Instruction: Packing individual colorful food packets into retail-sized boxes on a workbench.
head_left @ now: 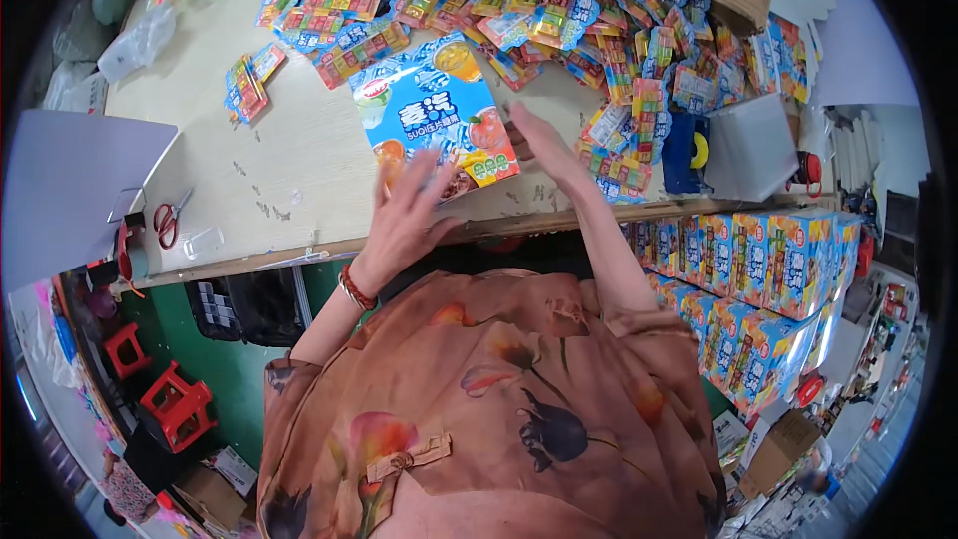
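A blue candy box (431, 92) with fruit pictures and a yellow lower corner lies on the table in front of me, slightly turned. My left hand (407, 215) is over its lower left part, with fingers spread and a little blurred; I cannot tell whether they touch the box. At the box's right edge, my right hand (544, 148) is held open with the fingers stretched out, and nothing shows in it. Behind the box spreads a large heap of colourful candy packs (559, 8), and two or so more packs (249, 85) lie apart to the left.
Red-handled scissors (169, 224) and a tape dispenser (128, 250) are at the table's left. Another blue tape dispenser (689, 155) stands at the right, beside a clear plastic box (750, 152). Stacked candy boxes (766, 265) rise below the right edge. Red stools (178, 405) stand on the green floor.
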`<act>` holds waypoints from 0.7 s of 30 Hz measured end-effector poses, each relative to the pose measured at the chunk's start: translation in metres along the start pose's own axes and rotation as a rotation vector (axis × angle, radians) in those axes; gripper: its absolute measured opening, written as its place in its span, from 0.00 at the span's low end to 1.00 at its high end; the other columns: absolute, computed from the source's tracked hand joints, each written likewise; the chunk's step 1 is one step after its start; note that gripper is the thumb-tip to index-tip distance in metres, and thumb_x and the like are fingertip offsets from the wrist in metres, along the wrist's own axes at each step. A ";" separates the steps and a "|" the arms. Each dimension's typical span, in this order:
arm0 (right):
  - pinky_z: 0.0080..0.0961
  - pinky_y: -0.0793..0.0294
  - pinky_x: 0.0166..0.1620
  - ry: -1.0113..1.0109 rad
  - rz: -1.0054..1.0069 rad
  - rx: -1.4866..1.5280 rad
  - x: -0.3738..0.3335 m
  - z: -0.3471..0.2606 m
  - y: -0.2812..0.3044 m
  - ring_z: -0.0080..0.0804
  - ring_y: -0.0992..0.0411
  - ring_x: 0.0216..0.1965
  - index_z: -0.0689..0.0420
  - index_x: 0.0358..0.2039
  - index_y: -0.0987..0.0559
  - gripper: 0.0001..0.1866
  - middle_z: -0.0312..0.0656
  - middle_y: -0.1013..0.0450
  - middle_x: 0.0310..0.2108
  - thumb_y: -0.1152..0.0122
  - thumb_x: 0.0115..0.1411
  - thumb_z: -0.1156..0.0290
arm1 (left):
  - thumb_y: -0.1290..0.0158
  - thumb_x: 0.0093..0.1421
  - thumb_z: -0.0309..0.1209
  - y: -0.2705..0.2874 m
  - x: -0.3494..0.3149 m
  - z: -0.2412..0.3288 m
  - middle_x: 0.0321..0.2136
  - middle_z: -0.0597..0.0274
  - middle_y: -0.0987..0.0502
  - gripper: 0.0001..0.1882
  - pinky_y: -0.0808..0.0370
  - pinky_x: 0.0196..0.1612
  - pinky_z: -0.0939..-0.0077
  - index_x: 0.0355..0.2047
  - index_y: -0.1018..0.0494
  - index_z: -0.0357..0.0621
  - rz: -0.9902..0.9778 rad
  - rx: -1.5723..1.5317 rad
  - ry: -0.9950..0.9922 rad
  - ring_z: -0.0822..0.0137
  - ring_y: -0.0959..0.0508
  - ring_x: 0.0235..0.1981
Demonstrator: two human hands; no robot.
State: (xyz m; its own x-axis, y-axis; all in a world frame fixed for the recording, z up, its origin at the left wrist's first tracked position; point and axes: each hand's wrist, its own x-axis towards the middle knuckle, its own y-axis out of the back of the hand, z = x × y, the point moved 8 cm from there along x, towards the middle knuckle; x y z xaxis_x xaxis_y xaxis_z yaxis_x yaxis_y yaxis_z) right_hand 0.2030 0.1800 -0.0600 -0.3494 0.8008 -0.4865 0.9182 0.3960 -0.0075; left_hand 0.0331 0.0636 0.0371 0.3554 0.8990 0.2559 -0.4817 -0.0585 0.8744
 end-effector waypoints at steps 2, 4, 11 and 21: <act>0.20 0.33 0.33 0.116 0.052 -0.181 0.023 -0.001 -0.002 0.19 0.31 0.31 0.60 0.44 0.25 0.27 0.34 0.27 0.29 0.51 0.63 0.46 | 0.44 0.56 0.38 0.018 -0.005 -0.020 0.64 0.45 0.47 0.40 0.58 0.67 0.56 0.64 0.49 0.39 0.335 -0.142 0.159 0.51 0.47 0.66; 0.19 0.32 0.35 0.184 -0.024 -0.343 0.024 -0.019 -0.021 0.19 0.31 0.31 0.62 0.37 0.24 0.25 0.35 0.26 0.29 0.52 0.64 0.48 | 0.54 0.64 0.38 -0.006 -0.021 -0.071 0.63 0.49 0.46 0.32 0.55 0.66 0.64 0.63 0.50 0.35 0.468 -0.572 0.545 0.56 0.46 0.65; 0.19 0.40 0.27 0.228 -0.153 0.062 -0.040 -0.025 -0.034 0.14 0.41 0.24 0.58 0.34 0.28 0.14 0.29 0.35 0.24 0.45 0.62 0.59 | 0.59 0.66 0.43 -0.069 -0.055 -0.075 0.63 0.56 0.48 0.35 0.47 0.63 0.66 0.66 0.58 0.40 0.346 -1.152 0.748 0.62 0.46 0.63; 0.32 0.26 0.47 0.278 0.702 0.840 -0.219 0.049 0.117 0.33 0.29 0.43 0.58 0.56 0.36 0.35 0.41 0.30 0.42 0.36 0.46 0.66 | 0.54 0.59 0.51 0.041 0.031 0.073 0.67 0.41 0.60 0.43 0.56 0.66 0.58 0.67 0.56 0.44 0.003 -0.804 -0.217 0.48 0.57 0.68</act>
State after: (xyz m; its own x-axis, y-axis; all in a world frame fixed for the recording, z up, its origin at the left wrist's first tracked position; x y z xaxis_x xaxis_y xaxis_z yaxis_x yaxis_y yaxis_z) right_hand 0.3962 0.0292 0.0027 0.3600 0.8410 -0.4038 0.7256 -0.5245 -0.4454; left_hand 0.0830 0.0568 0.1108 0.4603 0.7909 0.4033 -0.8787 0.3413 0.3337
